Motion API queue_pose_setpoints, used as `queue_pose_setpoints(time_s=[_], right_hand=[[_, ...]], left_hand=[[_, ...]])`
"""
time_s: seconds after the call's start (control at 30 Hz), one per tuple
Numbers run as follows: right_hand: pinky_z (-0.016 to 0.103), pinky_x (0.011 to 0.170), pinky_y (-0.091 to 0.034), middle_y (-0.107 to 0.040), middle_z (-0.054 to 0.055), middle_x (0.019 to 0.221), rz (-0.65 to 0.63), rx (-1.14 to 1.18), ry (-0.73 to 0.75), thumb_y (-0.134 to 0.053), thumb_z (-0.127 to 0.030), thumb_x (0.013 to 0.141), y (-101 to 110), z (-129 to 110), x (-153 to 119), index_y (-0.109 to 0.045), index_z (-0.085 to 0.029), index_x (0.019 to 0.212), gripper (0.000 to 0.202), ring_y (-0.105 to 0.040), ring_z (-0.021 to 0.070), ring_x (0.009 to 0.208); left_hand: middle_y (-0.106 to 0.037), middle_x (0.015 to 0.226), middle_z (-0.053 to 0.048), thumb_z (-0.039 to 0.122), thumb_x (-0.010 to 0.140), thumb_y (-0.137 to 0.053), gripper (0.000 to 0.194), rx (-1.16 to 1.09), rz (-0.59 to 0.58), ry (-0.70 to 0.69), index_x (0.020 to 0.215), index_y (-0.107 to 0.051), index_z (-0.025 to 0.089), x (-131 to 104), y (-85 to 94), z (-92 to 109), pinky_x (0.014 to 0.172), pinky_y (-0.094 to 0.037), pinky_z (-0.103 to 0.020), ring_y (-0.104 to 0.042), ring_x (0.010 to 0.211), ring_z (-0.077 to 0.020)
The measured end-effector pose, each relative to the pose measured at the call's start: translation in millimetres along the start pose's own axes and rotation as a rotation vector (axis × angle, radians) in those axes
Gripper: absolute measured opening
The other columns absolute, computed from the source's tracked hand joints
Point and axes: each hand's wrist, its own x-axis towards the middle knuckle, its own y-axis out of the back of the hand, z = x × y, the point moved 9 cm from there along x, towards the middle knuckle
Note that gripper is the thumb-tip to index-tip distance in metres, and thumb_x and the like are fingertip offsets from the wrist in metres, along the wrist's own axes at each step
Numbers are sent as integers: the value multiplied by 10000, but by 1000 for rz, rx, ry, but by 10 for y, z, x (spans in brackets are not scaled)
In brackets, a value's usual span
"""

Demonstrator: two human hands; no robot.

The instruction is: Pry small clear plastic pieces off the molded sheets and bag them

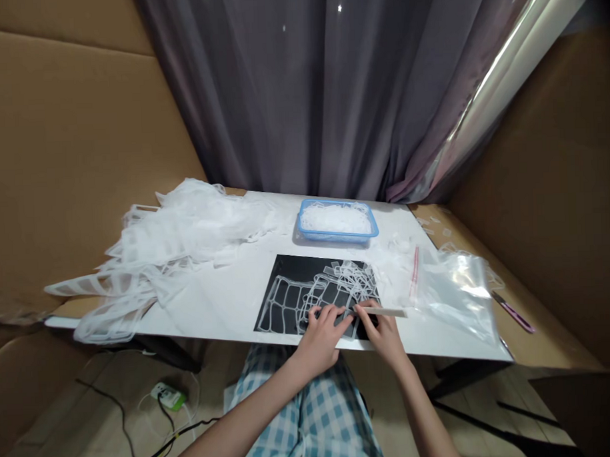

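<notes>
At the near edge of the white counter [227, 304], a black mat [287, 282] is laid flat, and a clear plastic lattice sheet [307, 296] is spread over it. The left hand [321, 334] is pressed down on the near part of the lattice, its fingers curled and spread over the strips; nothing is seen pinched in that grip. The right hand [383, 332] is held just beside it, and its grip is closed around a thin pale tool [385, 312], whose point is set against the lattice between the two hands while its other end juts out to the right. To the right, a clear plastic bag [457, 286] with a red seal strip is lain open on the counter; whether anything is held inside cannot be told. Farther back, a blue basket [338, 235] is filled with small white plastic pieces. At the far left, a heap of white plastic scrap [170, 240] is piled up.
</notes>
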Motion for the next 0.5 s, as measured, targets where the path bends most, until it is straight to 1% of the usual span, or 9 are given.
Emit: queue_pose_setpoints(time_s=[0.07,0.27,0.5], right_hand=[[303,804,-450,-636,39,858,1,-9,-31,-470,-350,977,11,12,-3,-596,-196,880,222,-613,190,826],[309,814,-444,-638,38,863,-18,-3,-49,-475,-359,975,-2,17,3,-602,-197,882,226,-611,196,838],[315,809,-452,-631,51,892,-30,11,24,-471,-313,977,-37,-42,2,-593,-197,913,180,-596,197,858]], left_hand=[[-460,1382,-112,89,684,-545,755,-3,-2,-3,1406,-371,226,2,-1,0,1022,-252,-507,-354,1283,-273],[-461,1383,-111,88,690,-546,763,3,-4,0,1417,-359,228,1,-11,-7,1027,-251,-511,-356,1283,-274],[-470,1369,-112,97,692,-556,756,12,-3,1,1411,-364,230,-1,-12,-2,1020,-257,-512,-362,1276,-274]])
